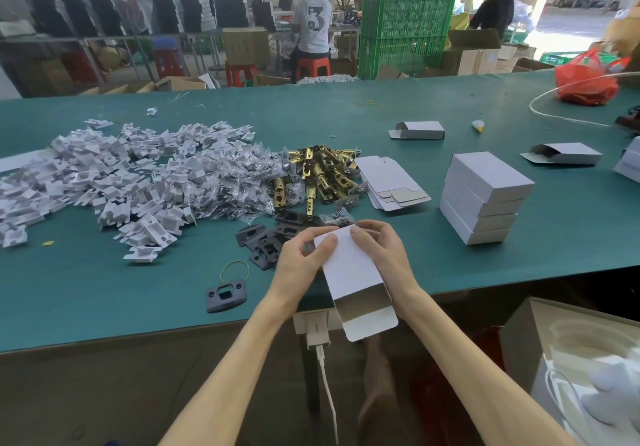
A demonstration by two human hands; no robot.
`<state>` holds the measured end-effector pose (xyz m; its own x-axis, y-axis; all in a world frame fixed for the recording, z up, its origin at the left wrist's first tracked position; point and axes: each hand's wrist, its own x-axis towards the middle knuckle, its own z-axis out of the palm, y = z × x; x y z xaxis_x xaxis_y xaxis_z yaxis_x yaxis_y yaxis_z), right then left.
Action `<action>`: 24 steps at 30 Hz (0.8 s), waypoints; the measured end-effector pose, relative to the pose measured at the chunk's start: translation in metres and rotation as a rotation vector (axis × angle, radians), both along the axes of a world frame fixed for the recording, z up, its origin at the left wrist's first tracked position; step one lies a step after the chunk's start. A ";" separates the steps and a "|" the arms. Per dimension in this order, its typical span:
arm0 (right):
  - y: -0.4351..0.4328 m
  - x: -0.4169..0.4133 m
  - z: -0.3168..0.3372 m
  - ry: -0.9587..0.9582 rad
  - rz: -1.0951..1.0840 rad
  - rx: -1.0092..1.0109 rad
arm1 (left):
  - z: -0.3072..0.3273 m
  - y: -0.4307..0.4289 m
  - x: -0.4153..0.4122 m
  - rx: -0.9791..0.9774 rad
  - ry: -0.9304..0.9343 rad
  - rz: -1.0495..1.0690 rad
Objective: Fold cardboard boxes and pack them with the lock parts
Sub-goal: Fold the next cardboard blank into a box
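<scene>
green matting covers a long worktable [86, 293] in a busy workshop, with people seated at benches far behind. at the left of the table sprawls a big heap of white plastic inserts [104, 175], running into a drift of small clear bags [235, 185]. nearer the front edge a single dark strike plate [225, 296] lies flat with a yellow rubber band [234, 270] touching its far side. more dark plates [266, 241] lie scattered just beyond the hands, and behind them sits a pile of brass latch bolts [322, 175]. the left hand [301, 265] grasps the white cardboard box [353, 272] at its far left corner, thumb laid on top. the box is held over the table's front edge, its near end open and the tuck flap hanging past the edge. the right hand [384, 255] grips the far right corner, thumb on top and fingers curled over the end. to the right lie flat box blanks [388, 182] fanned beside the latches, then a stack of closed boxes [485, 196], and a red plastic bag [585, 81] at the far right.
</scene>
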<state>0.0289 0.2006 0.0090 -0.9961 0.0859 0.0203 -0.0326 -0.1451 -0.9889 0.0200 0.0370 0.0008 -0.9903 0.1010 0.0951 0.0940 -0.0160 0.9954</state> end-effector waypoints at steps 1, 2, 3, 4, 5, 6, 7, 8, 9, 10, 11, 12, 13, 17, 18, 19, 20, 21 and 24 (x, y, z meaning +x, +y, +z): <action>0.000 -0.001 0.000 -0.016 0.006 0.011 | -0.001 0.000 0.000 0.010 0.002 0.007; 0.001 -0.002 -0.001 -0.026 0.015 0.019 | -0.002 -0.001 0.000 0.013 0.006 0.014; 0.000 -0.002 -0.001 -0.025 0.021 0.029 | -0.003 -0.001 -0.001 0.023 0.006 0.026; 0.000 -0.002 -0.001 -0.021 0.020 0.035 | -0.004 -0.001 -0.001 0.051 -0.002 0.045; -0.001 -0.002 -0.001 -0.018 0.018 0.026 | -0.004 -0.002 -0.002 0.105 -0.018 0.071; -0.002 -0.001 0.000 -0.019 0.023 0.004 | -0.003 -0.003 -0.003 0.176 -0.039 0.098; -0.002 -0.001 0.001 -0.024 0.037 -0.007 | -0.003 -0.004 -0.005 0.255 -0.064 0.123; -0.001 0.000 0.002 -0.029 0.061 0.010 | -0.003 -0.005 -0.006 0.329 -0.087 0.146; -0.001 0.001 0.003 -0.033 0.093 0.061 | -0.003 -0.007 -0.008 0.388 -0.105 0.163; -0.001 0.002 0.004 -0.039 0.133 0.129 | -0.004 -0.008 -0.009 0.423 -0.117 0.176; -0.002 0.003 0.004 -0.038 0.176 0.197 | -0.004 -0.008 -0.010 0.432 -0.124 0.187; -0.003 0.004 0.005 -0.029 0.213 0.263 | -0.005 -0.007 -0.011 0.419 -0.127 0.197; -0.004 0.004 0.005 -0.013 0.247 0.326 | -0.005 -0.006 -0.012 0.400 -0.127 0.205; -0.003 0.006 0.009 0.001 0.366 0.393 | -0.004 -0.008 -0.012 0.408 -0.140 0.234; -0.001 0.007 0.011 0.002 0.396 0.374 | -0.004 -0.009 -0.013 0.435 -0.147 0.248; 0.001 0.007 0.012 0.008 0.423 0.350 | -0.004 -0.010 -0.013 0.462 -0.150 0.260; 0.001 0.008 0.013 0.009 0.441 0.334 | -0.004 -0.011 -0.013 0.482 -0.145 0.270; 0.001 0.008 0.014 0.008 0.449 0.337 | -0.004 -0.012 -0.013 0.489 -0.135 0.279; -0.006 0.010 0.012 0.052 0.456 0.433 | -0.003 -0.013 -0.013 0.468 -0.109 0.306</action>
